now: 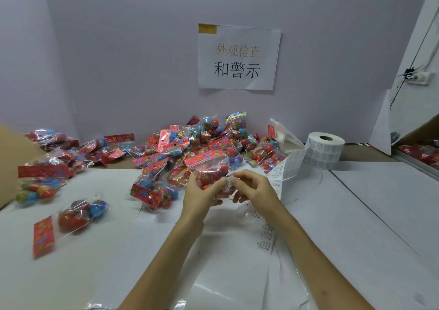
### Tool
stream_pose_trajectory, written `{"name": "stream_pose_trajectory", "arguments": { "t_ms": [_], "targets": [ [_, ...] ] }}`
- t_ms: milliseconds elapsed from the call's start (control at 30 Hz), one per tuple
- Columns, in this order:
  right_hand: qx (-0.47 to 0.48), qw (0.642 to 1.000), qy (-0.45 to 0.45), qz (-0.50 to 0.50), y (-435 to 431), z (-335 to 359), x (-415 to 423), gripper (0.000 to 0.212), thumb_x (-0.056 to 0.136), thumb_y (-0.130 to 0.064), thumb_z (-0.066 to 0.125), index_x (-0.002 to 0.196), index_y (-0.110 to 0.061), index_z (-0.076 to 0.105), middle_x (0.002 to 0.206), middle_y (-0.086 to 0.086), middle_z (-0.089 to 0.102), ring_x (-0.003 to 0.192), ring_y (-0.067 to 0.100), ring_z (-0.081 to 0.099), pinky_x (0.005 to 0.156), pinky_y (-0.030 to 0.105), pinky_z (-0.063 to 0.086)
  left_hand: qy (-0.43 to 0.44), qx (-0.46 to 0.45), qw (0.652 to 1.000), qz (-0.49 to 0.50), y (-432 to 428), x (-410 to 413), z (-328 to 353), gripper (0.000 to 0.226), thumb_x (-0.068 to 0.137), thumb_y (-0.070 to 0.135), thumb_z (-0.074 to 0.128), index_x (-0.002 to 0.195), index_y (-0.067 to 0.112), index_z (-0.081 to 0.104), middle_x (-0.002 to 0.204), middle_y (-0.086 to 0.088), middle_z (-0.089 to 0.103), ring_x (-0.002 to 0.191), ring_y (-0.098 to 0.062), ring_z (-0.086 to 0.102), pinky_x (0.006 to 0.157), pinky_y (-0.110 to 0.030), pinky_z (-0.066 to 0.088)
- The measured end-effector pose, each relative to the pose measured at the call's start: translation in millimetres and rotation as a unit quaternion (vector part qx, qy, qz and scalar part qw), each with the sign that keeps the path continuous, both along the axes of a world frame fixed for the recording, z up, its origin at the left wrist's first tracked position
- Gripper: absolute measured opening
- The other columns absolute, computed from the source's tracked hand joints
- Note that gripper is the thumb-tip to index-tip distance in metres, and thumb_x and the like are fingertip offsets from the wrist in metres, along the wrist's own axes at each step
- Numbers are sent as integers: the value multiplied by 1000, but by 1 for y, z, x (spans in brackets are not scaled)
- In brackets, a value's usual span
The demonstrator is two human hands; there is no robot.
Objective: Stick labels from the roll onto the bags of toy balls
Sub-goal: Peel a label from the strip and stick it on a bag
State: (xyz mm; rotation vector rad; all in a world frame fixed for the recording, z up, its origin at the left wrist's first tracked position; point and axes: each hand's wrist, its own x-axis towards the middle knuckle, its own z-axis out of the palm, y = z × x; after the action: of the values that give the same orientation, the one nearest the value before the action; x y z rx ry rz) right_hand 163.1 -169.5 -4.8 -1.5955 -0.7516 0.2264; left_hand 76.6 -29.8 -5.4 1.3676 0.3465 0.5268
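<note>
My left hand grips a clear bag of red toy balls with a red printed header, held up over the table's middle. My right hand pinches a small white label against the bag's right side. The label roll stands at the back right. Its backing strip trails down past my right wrist toward the front edge. A heap of the same bags lies behind my hands.
More bags lie on the left, some beside a cardboard flap. A paper sign hangs on the back wall. A white panel and a power strip are at the right. The table is white.
</note>
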Motion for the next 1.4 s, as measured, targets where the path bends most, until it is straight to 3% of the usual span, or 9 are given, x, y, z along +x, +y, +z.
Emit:
{"name": "stream_pose_trajectory", "arguments": {
  "t_ms": [167,300,467,600,767,1067,1200,1400],
  "targets": [
    [1,1000,21,14,1,0,0,19,105,-15,53,111,-10,70,90,7,75,66,23,69,62,25,54,1,-12,1000,8,2,0,-2,48,86,28,81,126,18,56,108,-3,75,83,-14,76,68,-27,58],
    [-10,1000,7,10,1,0,0,15,100,-20,62,110,-10,69,85,4,75,67,22,69,64,29,56,-3,-6,1000,10,1,1,-2,50,85,29,83,126,21,55,109,1,72,90,-14,73,65,-24,57],
    [-18,999,27,24,1,1,0,19,102,-7,53,112,-12,69,91,7,75,68,22,69,65,27,56,1,-17,1000,11,4,2,-4,47,86,28,82,124,22,57,107,0,74,86,-12,74,66,-25,56],
    [-18,1000,13,11,1,0,0,14,101,-16,59,111,-12,69,87,5,76,69,22,70,64,27,55,-4,-2,1000,10,3,3,-4,49,85,31,82,125,24,54,109,2,72,90,-14,73,66,-25,56],
    [-32,999,-10,12,0,-1,1,17,96,-11,66,113,-12,68,83,5,75,72,23,70,69,33,56,1,2,1000,6,4,4,-6,42,85,29,83,117,29,55,98,8,72,72,-4,74,62,-22,55],
    [-36,999,-24,2,0,-2,0,23,92,-17,73,114,-12,67,85,4,76,70,20,70,70,37,57,7,33,999,10,2,4,-5,43,85,30,82,117,26,54,99,1,75,75,-11,76,59,-20,53],
    [-32,999,-21,14,-1,0,1,23,91,-5,71,112,-13,67,86,3,75,69,20,69,69,35,57,9,36,999,10,2,4,-5,44,86,30,82,120,24,54,98,2,75,73,-10,75,56,-18,54],
    [-13,1000,2,13,0,-2,2,13,99,-13,63,110,-11,69,82,6,75,67,22,68,66,33,56,14,22,1000,7,1,2,-3,50,87,33,80,127,20,53,101,-2,74,72,-6,74,60,-21,54]
  ]
}}
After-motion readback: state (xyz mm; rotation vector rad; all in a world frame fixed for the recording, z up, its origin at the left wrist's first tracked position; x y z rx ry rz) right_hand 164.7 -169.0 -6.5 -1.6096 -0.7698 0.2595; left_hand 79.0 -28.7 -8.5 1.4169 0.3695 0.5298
